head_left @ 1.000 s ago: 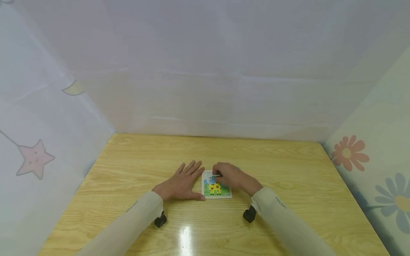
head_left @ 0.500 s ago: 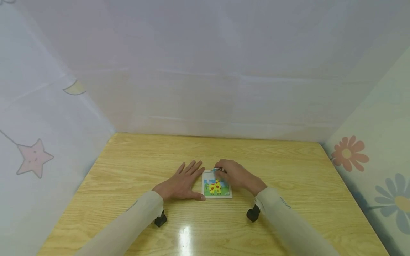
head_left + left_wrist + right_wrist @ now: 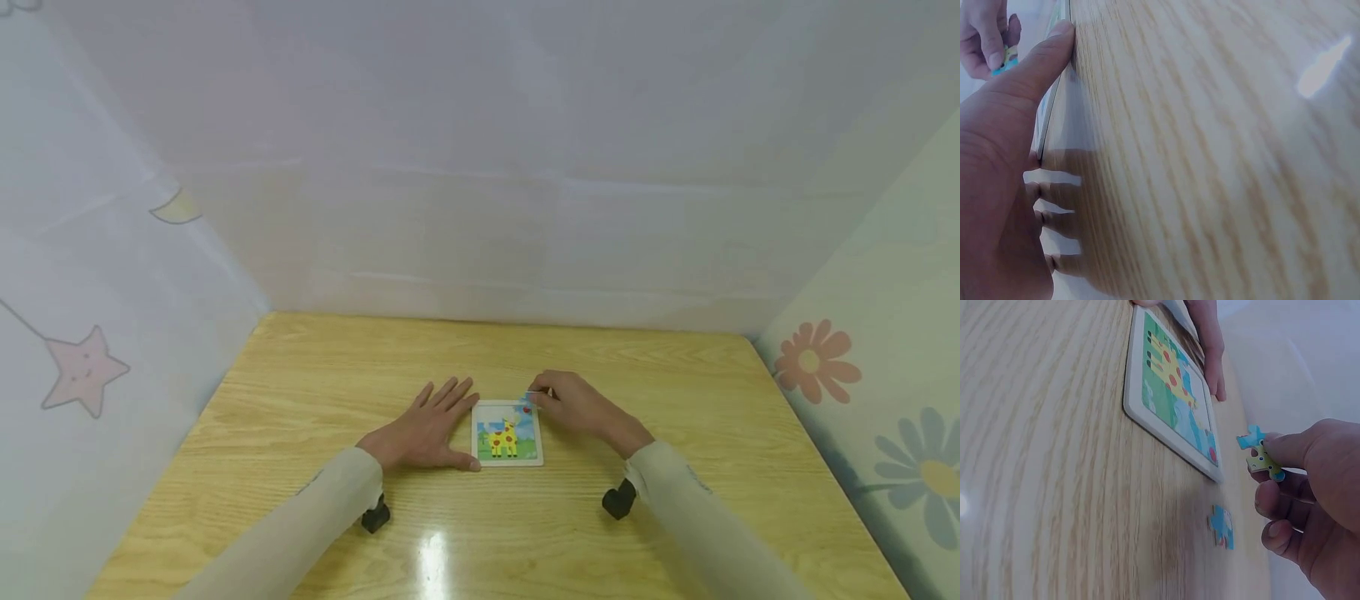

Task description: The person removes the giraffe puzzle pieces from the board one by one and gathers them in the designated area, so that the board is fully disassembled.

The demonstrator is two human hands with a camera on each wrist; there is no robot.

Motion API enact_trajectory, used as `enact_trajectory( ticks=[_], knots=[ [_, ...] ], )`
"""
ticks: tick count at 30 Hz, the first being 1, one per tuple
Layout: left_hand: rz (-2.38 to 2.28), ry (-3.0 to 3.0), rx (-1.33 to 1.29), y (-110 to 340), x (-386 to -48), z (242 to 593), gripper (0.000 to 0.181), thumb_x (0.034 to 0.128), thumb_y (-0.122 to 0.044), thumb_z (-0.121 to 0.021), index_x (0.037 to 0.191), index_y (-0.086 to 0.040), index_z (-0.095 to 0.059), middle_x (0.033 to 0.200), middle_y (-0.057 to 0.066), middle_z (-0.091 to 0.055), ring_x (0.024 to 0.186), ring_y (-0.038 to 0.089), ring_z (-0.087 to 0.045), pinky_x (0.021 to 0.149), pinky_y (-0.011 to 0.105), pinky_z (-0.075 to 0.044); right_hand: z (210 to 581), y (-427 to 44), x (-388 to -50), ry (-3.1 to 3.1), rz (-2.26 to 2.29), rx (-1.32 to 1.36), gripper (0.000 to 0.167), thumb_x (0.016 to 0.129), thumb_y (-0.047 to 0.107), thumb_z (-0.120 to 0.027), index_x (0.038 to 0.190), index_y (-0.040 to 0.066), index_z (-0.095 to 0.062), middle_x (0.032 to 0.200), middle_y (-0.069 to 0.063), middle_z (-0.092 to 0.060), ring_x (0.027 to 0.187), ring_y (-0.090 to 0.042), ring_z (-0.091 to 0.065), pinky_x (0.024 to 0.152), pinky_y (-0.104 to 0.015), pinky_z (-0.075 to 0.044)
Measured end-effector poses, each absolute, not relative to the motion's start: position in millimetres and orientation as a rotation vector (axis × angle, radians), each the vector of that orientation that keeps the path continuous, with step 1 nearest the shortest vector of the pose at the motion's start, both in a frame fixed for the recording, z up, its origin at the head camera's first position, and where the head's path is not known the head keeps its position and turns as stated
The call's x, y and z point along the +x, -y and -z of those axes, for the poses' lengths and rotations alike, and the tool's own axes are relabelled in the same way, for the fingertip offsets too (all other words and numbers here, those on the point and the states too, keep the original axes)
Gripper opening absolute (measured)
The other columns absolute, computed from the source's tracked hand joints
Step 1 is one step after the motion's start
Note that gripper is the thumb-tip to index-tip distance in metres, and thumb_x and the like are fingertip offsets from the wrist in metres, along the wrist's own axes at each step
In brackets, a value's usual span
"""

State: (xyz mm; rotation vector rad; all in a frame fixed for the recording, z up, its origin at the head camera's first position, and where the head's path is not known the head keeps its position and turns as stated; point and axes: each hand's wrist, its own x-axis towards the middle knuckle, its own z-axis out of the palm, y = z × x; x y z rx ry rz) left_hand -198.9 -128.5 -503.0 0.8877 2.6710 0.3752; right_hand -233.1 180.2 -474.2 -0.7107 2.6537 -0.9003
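Note:
A jigsaw puzzle board (image 3: 507,465) with a pale rim lies on the table, showing a spotted giraffe on green. Its upper left part shows bare pale backing. My left hand (image 3: 423,433) rests on the table with spread fingers, its thumb and index finger at the board's left edge. Beyond the board's far right corner, my right hand (image 3: 581,406) pinches a puzzle piece (image 3: 1261,456) in blue and yellow with a giraffe's face, held above the table. Below that hand, a loose blue puzzle piece (image 3: 1221,526) lies on the wood beside the board in the right wrist view.
The wooden table (image 3: 315,367) reaches back to a pale cloth wall (image 3: 480,250). Cloth side walls carry a pink star (image 3: 84,371) at left and flowers (image 3: 819,360) at right. A black wrist device (image 3: 619,500) hangs under the right sleeve.
My right hand has moved from above the board to the right and slightly back, carrying the puzzle piece. The board's upper right part now shows. My left hand has stayed in place.

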Motion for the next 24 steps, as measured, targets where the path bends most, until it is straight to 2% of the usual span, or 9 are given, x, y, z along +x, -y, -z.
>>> enact_trajectory(
  ticks=[11, 18, 24],
  knots=[
    [-0.366, -2.670, 0.882, 128.3, -199.4, 504.1, 0.116, 0.0882, -0.083, -0.063, 0.173, -0.017, -0.020, 0.183, 0.008, -0.003, 0.170, 0.034, -0.002, 0.136, 0.064, -0.004, 470.9, -215.9, -234.0, -2.656, 0.915, -0.597, 0.018, 0.112, 0.027, -0.058, 0.115, 0.018, -0.074, 0.099, -0.002, -0.072, 0.073, -0.013, -0.051, 0.065, -0.026, -0.047],
    [-0.378, -2.673, 0.890, 127.8, -199.8, 504.3, 0.115, 0.0884, -0.083, -0.063, 0.172, -0.016, -0.021, 0.183, 0.009, -0.004, 0.170, 0.035, -0.003, 0.136, 0.065, -0.005, 471.0, -236.9, -236.2, -2.663, 0.907, -0.581, 0.016, 0.111, 0.020, -0.060, 0.115, 0.011, -0.072, 0.104, -0.005, -0.072, 0.075, -0.014, -0.052, 0.063, -0.027, -0.047],
    [-0.362, -2.673, 0.890, 128.1, -199.4, 503.8, 0.116, 0.0881, -0.084, -0.062, 0.173, -0.017, -0.020, 0.183, 0.009, -0.003, 0.170, 0.035, -0.003, 0.136, 0.065, -0.005, 474.5, -249.7, -238.2, -2.672, 0.898, -0.543, 0.015, 0.110, 0.021, -0.061, 0.114, 0.012, -0.073, 0.102, -0.003, -0.072, 0.079, -0.015, -0.055, 0.067, -0.027, -0.050]
  ],
)
